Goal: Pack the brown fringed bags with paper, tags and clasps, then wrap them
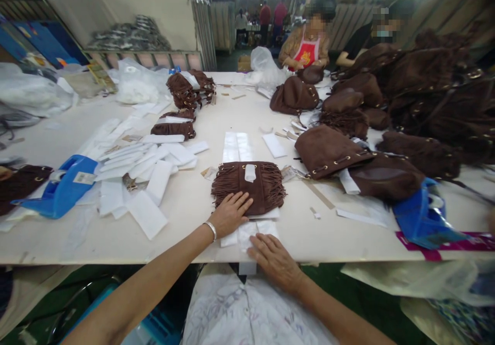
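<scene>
- White patterned garment (pixel 247 311) below the near edge of the pale bench (pixel 348 244).
- Right hand (pixel 276 265) over thin white sheets (pixel 267 227); cannot tell whether its grip pinches them.
- Left hand (pixel 231 215) flat on a dark-brown fringed bag (pixel 266 193), grip released; the bag lies mid-bench, just beyond the sheets.
- Blue plastic tape dispenser (pixel 69 185) left.
- Heaped flat white pieces (pixel 157 180) left; brown drawstring bag (pixel 328 151) right.
- Person in a red apron (pixel 307 53), far right.
</scene>
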A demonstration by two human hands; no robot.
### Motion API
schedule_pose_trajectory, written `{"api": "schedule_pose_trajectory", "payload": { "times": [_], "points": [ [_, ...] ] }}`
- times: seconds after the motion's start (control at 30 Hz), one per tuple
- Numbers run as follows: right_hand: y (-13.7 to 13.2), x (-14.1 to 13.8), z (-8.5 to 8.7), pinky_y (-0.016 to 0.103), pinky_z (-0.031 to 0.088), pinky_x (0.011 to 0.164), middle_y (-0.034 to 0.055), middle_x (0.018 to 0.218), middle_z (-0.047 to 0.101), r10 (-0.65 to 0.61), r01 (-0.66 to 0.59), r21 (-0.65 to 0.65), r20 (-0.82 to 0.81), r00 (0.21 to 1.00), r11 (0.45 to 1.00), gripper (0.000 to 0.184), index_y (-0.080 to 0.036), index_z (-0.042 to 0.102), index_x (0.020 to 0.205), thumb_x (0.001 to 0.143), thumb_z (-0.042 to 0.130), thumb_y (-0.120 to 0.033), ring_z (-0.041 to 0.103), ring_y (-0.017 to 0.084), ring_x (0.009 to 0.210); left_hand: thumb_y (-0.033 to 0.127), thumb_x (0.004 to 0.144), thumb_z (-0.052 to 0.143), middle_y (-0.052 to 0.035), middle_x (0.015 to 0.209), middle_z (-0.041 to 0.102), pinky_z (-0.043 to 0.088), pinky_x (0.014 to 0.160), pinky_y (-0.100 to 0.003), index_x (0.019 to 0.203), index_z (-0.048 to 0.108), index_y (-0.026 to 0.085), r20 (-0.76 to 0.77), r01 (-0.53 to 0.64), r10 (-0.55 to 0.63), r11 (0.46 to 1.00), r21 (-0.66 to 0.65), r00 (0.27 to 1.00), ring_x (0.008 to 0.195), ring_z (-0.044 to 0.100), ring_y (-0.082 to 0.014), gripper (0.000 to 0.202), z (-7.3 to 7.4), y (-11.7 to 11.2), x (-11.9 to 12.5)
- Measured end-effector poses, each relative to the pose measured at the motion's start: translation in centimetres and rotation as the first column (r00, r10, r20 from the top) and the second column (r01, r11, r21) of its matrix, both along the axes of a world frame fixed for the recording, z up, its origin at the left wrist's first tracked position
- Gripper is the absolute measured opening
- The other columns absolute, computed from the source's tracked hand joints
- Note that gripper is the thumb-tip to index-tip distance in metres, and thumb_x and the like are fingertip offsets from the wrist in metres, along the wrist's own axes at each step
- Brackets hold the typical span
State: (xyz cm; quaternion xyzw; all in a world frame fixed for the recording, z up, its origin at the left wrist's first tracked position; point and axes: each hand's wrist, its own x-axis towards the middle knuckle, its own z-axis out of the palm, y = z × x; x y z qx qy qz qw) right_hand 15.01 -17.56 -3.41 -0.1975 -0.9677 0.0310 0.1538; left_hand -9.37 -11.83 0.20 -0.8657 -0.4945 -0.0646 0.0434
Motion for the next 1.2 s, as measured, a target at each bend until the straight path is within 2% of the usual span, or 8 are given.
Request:
{"api": "schedule_pose_trajectory", "payload": {
  "times": [0.13,0.33,0.43,0.67,0.8,0.93,1.07,1.2],
  "points": [
    [0.0,-0.8,-0.6,0.047,0.043,0.096,0.0065,0.126,0.062,-0.039,0.033,-0.044,-0.136,0.990,0.998,0.019,-0.022,0.063,0.109,0.091,0.056,-0.021,0.053,0.026,0.113,0.039,0.093,0.052,-0.0112,0.152,0.037,0.027,0.111,-0.047,0.148,0.030,0.030,-0.025,0.007,-0.007,1.000,0.014,1.000,0.140,0.034,-0.0279,0.060,0.4,-0.1,0.1],
    [-0.3,-0.4,3.2,0.038,0.049,0.083,0.0086,0.117,0.066,-0.130,0.084,-0.168,-0.282,0.951,0.982,0.019,-0.018,0.062,0.107,0.093,0.049,-0.015,0.055,0.022,0.100,0.039,0.093,0.052,-0.0121,0.153,0.035,0.026,0.111,-0.049,0.148,0.030,0.030,-0.041,0.002,-0.001,1.000,0.026,0.999,0.141,0.032,-0.0290,0.059,0.6,-0.5,0.3],
    [0.3,0.0,3.9,0.036,0.051,0.080,0.0101,0.114,0.066,-0.145,0.090,-0.186,-0.311,0.939,0.978,0.022,-0.016,0.061,0.108,0.093,0.045,-0.010,0.056,0.020,0.094,0.044,0.090,0.056,-0.0137,0.155,0.031,0.025,0.112,-0.051,0.149,0.028,0.027,-0.043,0.009,-0.008,1.000,0.021,0.999,0.142,0.029,-0.0309,0.068,0.7,-0.6,0.4],
    [0.2,1.2,3.5,0.037,0.053,0.080,0.0116,0.112,0.068,-0.061,0.043,-0.088,-0.215,0.975,0.995,0.022,-0.013,0.063,0.109,0.094,0.047,-0.012,0.059,0.021,0.093,0.034,0.092,0.053,-0.0151,0.154,0.033,0.027,0.112,-0.051,0.149,0.028,0.026,-0.091,-0.001,0.005,0.999,0.038,0.996,0.141,0.031,-0.0303,0.063,0.3,-0.4,0.4],
    [0.0,1.7,4.5,0.037,0.054,0.081,0.0124,0.118,0.067,-0.024,0.025,0.006,-0.148,0.989,1.000,0.021,-0.013,0.064,0.110,0.095,0.049,-0.015,0.061,0.022,0.095,0.029,0.094,0.049,-0.0162,0.153,0.034,0.027,0.111,-0.053,0.149,0.027,0.025,-0.087,0.011,-0.010,1.000,0.021,0.996,0.141,0.031,-0.0303,0.060,0.5,-0.3,0.3],
    [0.2,1.3,5.3,0.033,0.055,0.070,0.0144,0.124,0.065,-0.067,0.081,0.088,-0.152,0.986,0.993,0.027,-0.014,0.062,0.115,0.095,0.044,-0.012,0.065,0.019,0.080,0.035,0.090,0.054,-0.0172,0.155,0.029,0.025,0.112,-0.053,0.150,0.023,0.023,-0.048,0.037,-0.037,0.999,-0.018,0.998,0.143,0.027,-0.0323,0.069,0.9,-0.3,0.0],
    [0.8,0.6,4.3,0.027,0.054,0.062,0.0116,0.107,0.073,-0.038,0.086,0.163,-0.279,0.960,0.983,0.031,-0.014,0.064,0.108,0.096,0.035,-0.009,0.067,0.016,0.070,0.033,0.088,0.055,-0.0170,0.155,0.028,0.025,0.112,-0.054,0.151,0.021,0.023,-0.038,0.045,-0.045,0.999,-0.018,0.998,0.143,0.026,-0.0330,0.072,0.4,-0.2,-0.2],
    [0.8,0.6,1.4,0.023,0.054,0.064,0.0050,0.087,0.075,-0.018,0.081,0.176,-0.333,0.943,0.981,0.033,-0.018,0.064,0.097,0.098,0.032,-0.013,0.068,0.015,0.069,0.029,0.091,0.050,-0.0162,0.154,0.031,0.025,0.111,-0.054,0.151,0.022,0.025,-0.033,0.039,-0.039,0.999,0.014,0.999,0.143,0.028,-0.0323,0.066,-0.4,-0.1,-0.2]
  ]
}}
